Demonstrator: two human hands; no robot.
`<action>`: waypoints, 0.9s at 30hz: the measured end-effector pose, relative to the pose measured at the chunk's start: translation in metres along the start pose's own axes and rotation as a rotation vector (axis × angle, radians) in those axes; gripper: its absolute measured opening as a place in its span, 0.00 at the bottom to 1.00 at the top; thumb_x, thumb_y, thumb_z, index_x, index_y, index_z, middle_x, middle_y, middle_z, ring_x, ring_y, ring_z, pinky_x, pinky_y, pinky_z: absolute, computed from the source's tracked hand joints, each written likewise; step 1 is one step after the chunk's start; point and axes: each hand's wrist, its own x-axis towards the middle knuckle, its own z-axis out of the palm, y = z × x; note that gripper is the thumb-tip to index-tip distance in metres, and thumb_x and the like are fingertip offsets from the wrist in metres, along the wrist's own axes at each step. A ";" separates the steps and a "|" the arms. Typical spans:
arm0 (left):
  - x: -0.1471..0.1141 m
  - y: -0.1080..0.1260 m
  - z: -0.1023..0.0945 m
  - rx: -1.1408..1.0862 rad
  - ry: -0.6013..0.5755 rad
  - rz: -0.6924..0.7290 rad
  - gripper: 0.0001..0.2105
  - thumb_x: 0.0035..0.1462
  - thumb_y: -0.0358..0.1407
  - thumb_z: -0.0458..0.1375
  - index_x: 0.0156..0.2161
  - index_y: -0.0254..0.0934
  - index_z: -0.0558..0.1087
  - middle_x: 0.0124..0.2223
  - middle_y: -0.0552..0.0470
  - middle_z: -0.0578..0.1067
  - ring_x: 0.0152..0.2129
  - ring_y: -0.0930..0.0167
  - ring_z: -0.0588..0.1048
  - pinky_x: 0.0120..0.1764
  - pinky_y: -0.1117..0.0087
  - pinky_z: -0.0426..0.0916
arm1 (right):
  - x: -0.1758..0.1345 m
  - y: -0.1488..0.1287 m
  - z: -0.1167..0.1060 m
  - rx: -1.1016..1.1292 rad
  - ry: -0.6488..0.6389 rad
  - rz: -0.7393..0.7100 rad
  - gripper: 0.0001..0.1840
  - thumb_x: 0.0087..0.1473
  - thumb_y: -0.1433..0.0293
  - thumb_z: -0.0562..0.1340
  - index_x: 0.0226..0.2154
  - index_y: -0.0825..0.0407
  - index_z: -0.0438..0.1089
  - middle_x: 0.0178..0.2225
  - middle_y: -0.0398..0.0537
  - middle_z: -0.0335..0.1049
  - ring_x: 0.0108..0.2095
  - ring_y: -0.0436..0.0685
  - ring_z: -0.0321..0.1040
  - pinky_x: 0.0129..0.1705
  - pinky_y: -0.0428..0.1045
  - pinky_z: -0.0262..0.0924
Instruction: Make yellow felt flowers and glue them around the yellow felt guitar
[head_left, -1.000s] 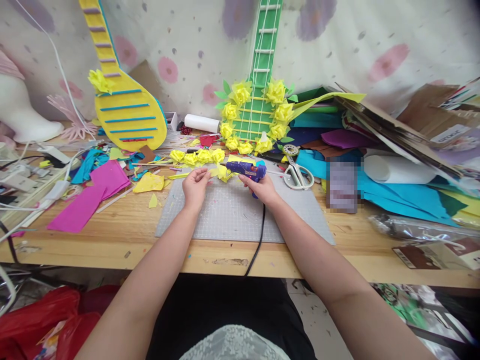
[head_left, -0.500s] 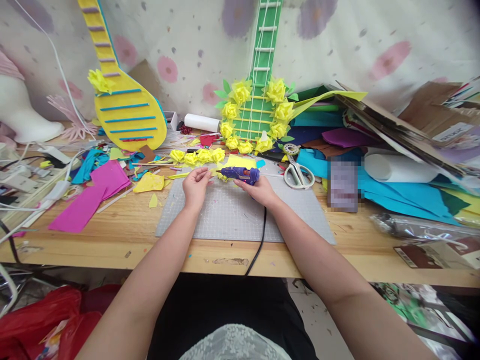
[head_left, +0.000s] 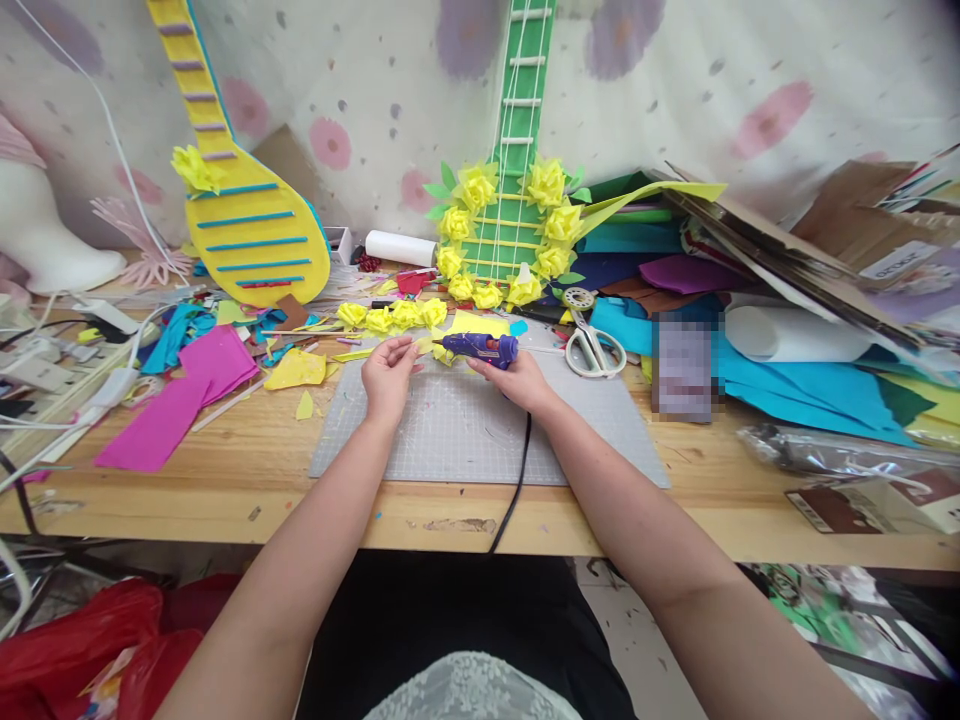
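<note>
Craft workspace; home or studio, can't tell. Wooden desk [head_left: 247,455] strewn with colored scraps [head_left: 296,369], gridded cutting mat [head_left: 465,440], glue gun [head_left: 484,348], scissors [head_left: 595,350], yellow paper flowers [head_left: 390,317], yellow instrument shape [head_left: 259,228] and green instrument shape [head_left: 519,155] at the back, cardboard stack [head_left: 840,215] on the right, flower-print sheet [head_left: 367,60] behind.

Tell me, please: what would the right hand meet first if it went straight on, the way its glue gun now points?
The glue gun in the right hand would probably first meet the yellow paper at the left hand; depth is unclear, so they may already touch.
</note>
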 end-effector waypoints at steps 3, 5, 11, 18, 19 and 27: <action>0.001 -0.001 0.000 -0.001 -0.004 0.005 0.15 0.37 0.36 0.64 0.34 0.33 0.72 0.32 0.49 0.76 0.30 0.69 0.75 0.29 0.70 0.72 | 0.000 0.000 -0.001 -0.008 0.005 0.002 0.16 0.43 0.54 0.62 0.26 0.50 0.71 0.22 0.45 0.67 0.31 0.55 0.66 0.30 0.48 0.59; 0.001 0.000 0.000 -0.007 -0.007 0.012 0.15 0.38 0.36 0.64 0.34 0.33 0.71 0.32 0.49 0.76 0.30 0.69 0.75 0.29 0.70 0.72 | 0.001 0.001 -0.001 -0.001 0.011 0.004 0.16 0.42 0.54 0.62 0.27 0.50 0.71 0.22 0.45 0.68 0.30 0.55 0.66 0.29 0.48 0.59; -0.001 0.003 0.000 -0.033 0.003 0.039 0.14 0.38 0.35 0.63 0.33 0.35 0.68 0.29 0.52 0.74 0.28 0.71 0.75 0.29 0.71 0.71 | 0.003 0.006 0.000 0.046 0.067 0.047 0.18 0.40 0.53 0.64 0.26 0.50 0.71 0.21 0.45 0.69 0.29 0.54 0.67 0.28 0.47 0.61; -0.001 0.004 -0.002 -0.070 0.013 0.013 0.08 0.37 0.33 0.63 0.26 0.34 0.68 0.28 0.54 0.72 0.27 0.74 0.73 0.32 0.70 0.71 | 0.010 0.011 -0.007 0.175 0.230 0.192 0.21 0.39 0.51 0.64 0.18 0.51 0.64 0.15 0.41 0.63 0.14 0.45 0.56 0.16 0.43 0.51; -0.001 0.004 -0.002 -0.077 0.010 0.000 0.08 0.37 0.33 0.63 0.26 0.34 0.69 0.28 0.54 0.72 0.27 0.74 0.73 0.33 0.69 0.71 | 0.011 0.011 -0.009 0.223 0.254 0.189 0.21 0.39 0.52 0.64 0.17 0.52 0.63 0.15 0.40 0.62 0.13 0.44 0.54 0.15 0.43 0.50; -0.003 0.009 -0.006 -0.134 -0.033 -0.031 0.13 0.34 0.32 0.64 0.30 0.35 0.71 0.33 0.53 0.73 0.30 0.72 0.74 0.36 0.68 0.71 | 0.020 0.020 -0.017 0.514 0.330 0.210 0.22 0.40 0.52 0.64 0.17 0.53 0.62 0.15 0.39 0.62 0.11 0.42 0.54 0.13 0.41 0.48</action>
